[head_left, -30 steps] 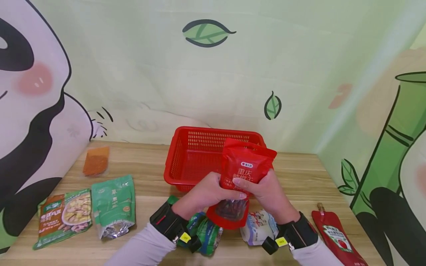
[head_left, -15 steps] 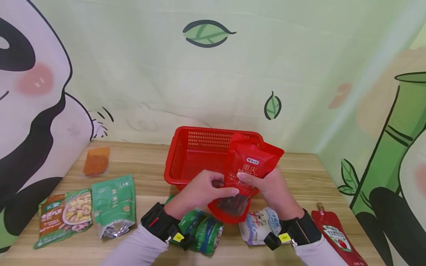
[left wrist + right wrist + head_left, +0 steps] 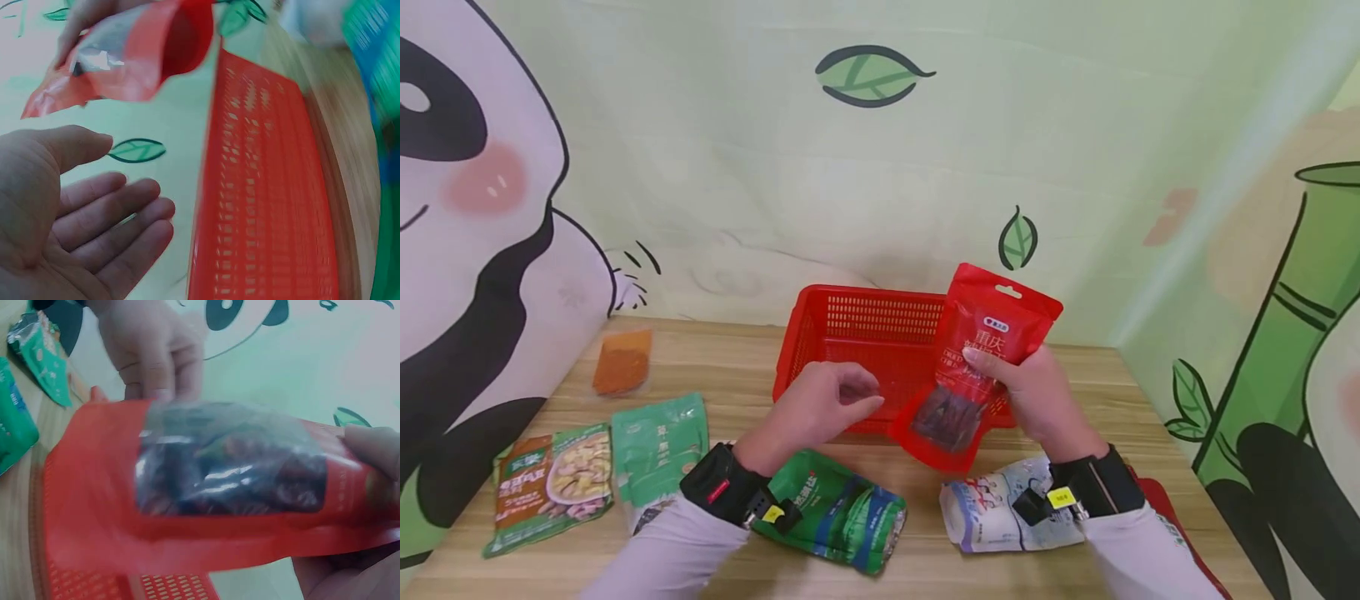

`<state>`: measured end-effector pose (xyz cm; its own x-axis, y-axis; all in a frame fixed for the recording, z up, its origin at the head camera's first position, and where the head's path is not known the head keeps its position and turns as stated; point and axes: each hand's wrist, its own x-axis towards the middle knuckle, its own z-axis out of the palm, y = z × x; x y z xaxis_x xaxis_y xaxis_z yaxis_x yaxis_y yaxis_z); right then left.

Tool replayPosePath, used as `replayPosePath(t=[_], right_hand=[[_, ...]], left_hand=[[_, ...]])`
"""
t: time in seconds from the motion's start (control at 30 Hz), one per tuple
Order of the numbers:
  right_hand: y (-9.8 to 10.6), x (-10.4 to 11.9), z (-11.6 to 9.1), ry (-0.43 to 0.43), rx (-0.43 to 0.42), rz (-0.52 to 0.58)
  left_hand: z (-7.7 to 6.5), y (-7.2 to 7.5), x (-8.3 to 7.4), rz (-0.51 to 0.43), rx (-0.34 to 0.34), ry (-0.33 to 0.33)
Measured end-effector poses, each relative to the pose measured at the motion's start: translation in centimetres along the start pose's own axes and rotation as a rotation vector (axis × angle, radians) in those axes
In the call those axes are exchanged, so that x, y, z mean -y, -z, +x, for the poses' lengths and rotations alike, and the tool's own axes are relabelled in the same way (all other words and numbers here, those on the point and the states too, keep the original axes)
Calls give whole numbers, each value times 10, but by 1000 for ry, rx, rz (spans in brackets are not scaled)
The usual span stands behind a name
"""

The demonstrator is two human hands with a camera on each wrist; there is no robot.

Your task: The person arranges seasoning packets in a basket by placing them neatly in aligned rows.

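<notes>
My right hand (image 3: 1041, 396) grips a red food pouch (image 3: 992, 333) by its right side, thumb across the printed front. Dark dried contents show through the clear window low on the pouch, which tilts in the air before the red basket (image 3: 865, 304). My left hand (image 3: 820, 404) holds nothing; it hovers at the basket's front left, its fingers loosely bent. In the left wrist view the fingers (image 3: 119, 206) are spread a little and apart from the pouch (image 3: 137, 50).
On the wooden table a green pouch (image 3: 838, 508) and a white pouch (image 3: 1000, 508) lie in front. A brown-green packet (image 3: 550, 487), a green bag (image 3: 658, 450) and an orange packet (image 3: 623, 362) lie at left. A dark red pouch (image 3: 1168, 517) at right is partly covered by my right sleeve.
My left hand has let go of the red pouch and moved left, away from it. My right hand has raised the pouch up and to the right.
</notes>
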<state>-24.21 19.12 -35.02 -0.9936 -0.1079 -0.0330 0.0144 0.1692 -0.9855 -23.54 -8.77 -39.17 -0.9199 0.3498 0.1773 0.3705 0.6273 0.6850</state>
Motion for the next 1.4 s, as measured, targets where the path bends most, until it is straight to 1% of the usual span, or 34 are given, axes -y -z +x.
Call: replayPosePath(t=[0.1,0.17,0.23,0.3,0.43,0.57,0.67,0.73,0.83,1.0,1.17,1.33,1.4], right_hand=[[4,4,5,-18,10,40],[5,7,7,-19,20,95],[6,9,10,-9,26,141],[7,10,13,9,25,159],[11,13,21,26,6,188],[15,16,31,2,-56,241],[18,17,38,9,-108,248],[18,16,44,24,-138,227],[18,15,51,36,-182,164],[15,12,66,9,-224,80],[13,5,83,-46,-253,48],[10,-2,96,-69,-278,41],[10,-5,100,-83,-287,30]], left_hand=[[2,-3,2,150,4,-48],[4,-5,2,250,11,-67],[5,-7,2,334,29,-66],[6,-8,2,413,48,-66],[8,-11,5,526,94,-69],[12,-15,9,556,128,-66],[12,-17,11,584,129,-75],[12,-19,13,604,118,-81],[11,-22,17,632,100,-92],[10,-27,22,666,73,-94],[9,-28,23,702,70,-97],[8,-29,23,708,71,-88],[8,-29,23,712,69,-96]])
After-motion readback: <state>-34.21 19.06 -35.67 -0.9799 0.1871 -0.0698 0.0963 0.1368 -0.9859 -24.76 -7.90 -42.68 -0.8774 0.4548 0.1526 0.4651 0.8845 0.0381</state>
